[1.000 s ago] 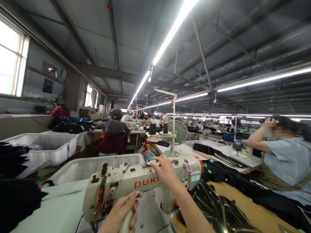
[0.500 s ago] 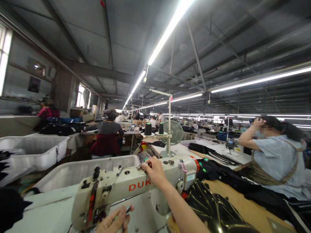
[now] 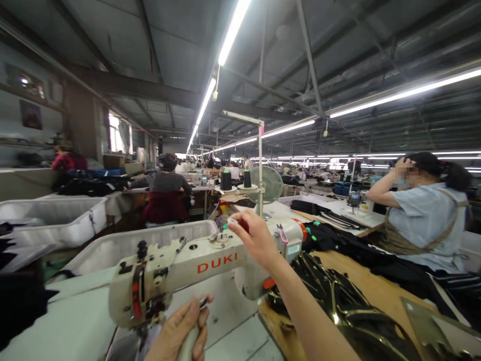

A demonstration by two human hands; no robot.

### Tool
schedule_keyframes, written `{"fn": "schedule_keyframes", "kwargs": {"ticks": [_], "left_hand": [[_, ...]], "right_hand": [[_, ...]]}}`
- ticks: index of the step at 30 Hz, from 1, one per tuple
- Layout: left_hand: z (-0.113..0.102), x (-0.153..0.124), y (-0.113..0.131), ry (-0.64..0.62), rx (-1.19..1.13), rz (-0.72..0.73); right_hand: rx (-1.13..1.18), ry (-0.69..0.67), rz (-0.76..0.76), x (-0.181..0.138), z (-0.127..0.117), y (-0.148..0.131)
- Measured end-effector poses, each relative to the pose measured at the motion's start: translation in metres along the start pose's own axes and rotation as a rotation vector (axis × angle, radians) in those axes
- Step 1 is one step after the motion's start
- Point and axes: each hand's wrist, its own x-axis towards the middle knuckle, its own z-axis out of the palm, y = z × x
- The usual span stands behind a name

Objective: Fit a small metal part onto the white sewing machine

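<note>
- Right hand [image 3: 255, 239] hovers just above the top of the sewing machine [image 3: 195, 271], fingertips pinched narrow on something small, perhaps a thread; I cannot tell.
- Machine's long axis runs left-right below that hand; needle end is far left.
- Left hand [image 3: 184, 328] sits below the needle end, closed around a pale, smooth handle [image 3: 188, 346].
- Machine: cream enamel, hard, glossy. Black fabric [image 3: 338, 306] lies right of the right arm.

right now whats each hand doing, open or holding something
Left hand: closed around a pale handle-like part below the sewing machine head.
Right hand: raised above the machine's top, fingers pinched; what they hold cannot be told.
</note>
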Motion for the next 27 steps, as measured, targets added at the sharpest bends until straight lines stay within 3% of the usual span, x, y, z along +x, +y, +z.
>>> {"fn": "schedule_keyframes", "kwargs": {"ticks": [4, 6, 9, 13, 18, 22, 25, 27], "left_hand": [[-0.007, -0.027, -0.027, -0.100, 0.087, -0.148], [-0.011, -0.036, -0.039, -0.139, 0.129, -0.136], [-0.018, -0.042, -0.049, -0.100, 0.104, -0.122], [-0.031, -0.045, -0.050, 0.012, -0.027, -0.157], [-0.042, -0.046, -0.050, 0.075, -0.045, -0.142], [-0.046, -0.044, -0.048, 0.082, -0.044, -0.126], [-0.045, -0.043, -0.045, 0.073, -0.044, -0.122], [-0.043, -0.045, -0.045, 0.085, -0.051, -0.113]], "right_hand": [[-0.312, -0.360, -0.099, -0.108, 0.041, 0.050], [-0.360, -0.437, -0.104, -0.148, 0.061, 0.082], [-0.411, -0.437, -0.077, -0.175, 0.080, 0.117], [-0.482, -0.405, -0.041, -0.177, 0.087, 0.131], [-0.529, -0.388, -0.032, -0.183, 0.090, 0.124], [-0.535, -0.348, -0.015, -0.183, 0.080, 0.094], [-0.263, -0.215, 0.102, -0.178, 0.070, 0.045], [0.039, -0.216, 0.236, -0.173, 0.068, 0.012]]}}
